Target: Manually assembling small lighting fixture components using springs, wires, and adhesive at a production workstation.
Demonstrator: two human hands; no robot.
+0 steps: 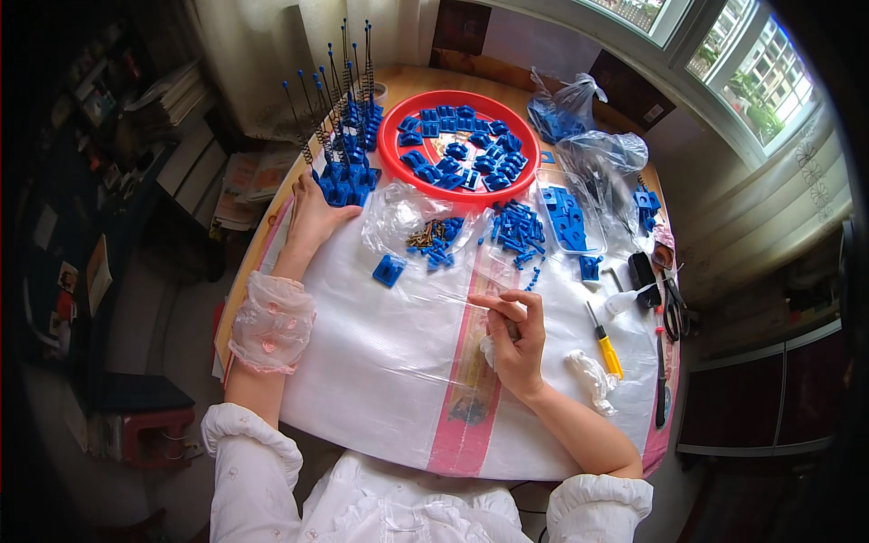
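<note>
Now left fingers [319, 195] touching blue pieces [344, 185]

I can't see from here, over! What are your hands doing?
Left hand on blue spring pieces. Right hand pinching something small, unclear. Red tray beyond.

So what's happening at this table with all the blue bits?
A person sits at a table covered in white sheeting. Their left hand rests against a cluster of blue pieces with springy rods standing upright. Their right hand is curled with fingertips pinched together; what it holds is too small to tell. More blue parts fill a red tray and lie loose on plastic bags.
</note>
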